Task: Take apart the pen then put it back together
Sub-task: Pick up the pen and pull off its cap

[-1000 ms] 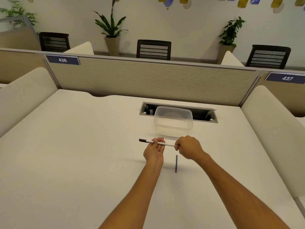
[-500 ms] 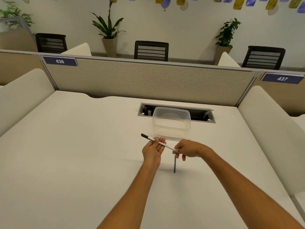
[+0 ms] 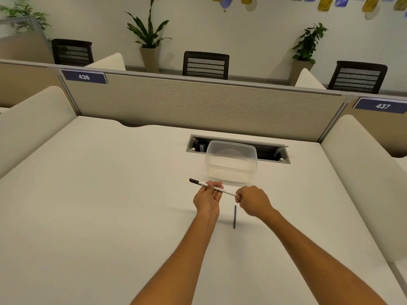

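left hand (image 3: 208, 199) cradling pen (image 3: 217, 188) at frame centre, thumb pinning it | right hand (image 3: 253, 200) pinching its right end, fingers curled | dark rod (image 3: 235, 216) lying just below | clear tub (image 3: 231, 161) sitting just above

Two bare forearms reach out over a pale worktop (image 3: 110, 205); the left hand (image 3: 208, 198) lies palm up with a white pen (image 3: 228, 192) across its fingers, the pen's dark tip pointing left and away; the right hand (image 3: 253, 200) is curled round the pen's other end; a slim dark piece (image 3: 235, 216) lies on the worktop between the wrists, apart from both hands; a clear plastic container (image 3: 231, 170) stands just beyond the hands, in front of an open cable hatch (image 3: 273, 150); a beige partition (image 3: 198, 106) carries labels 436 (image 3: 84, 77) and 437 (image 3: 382, 106).
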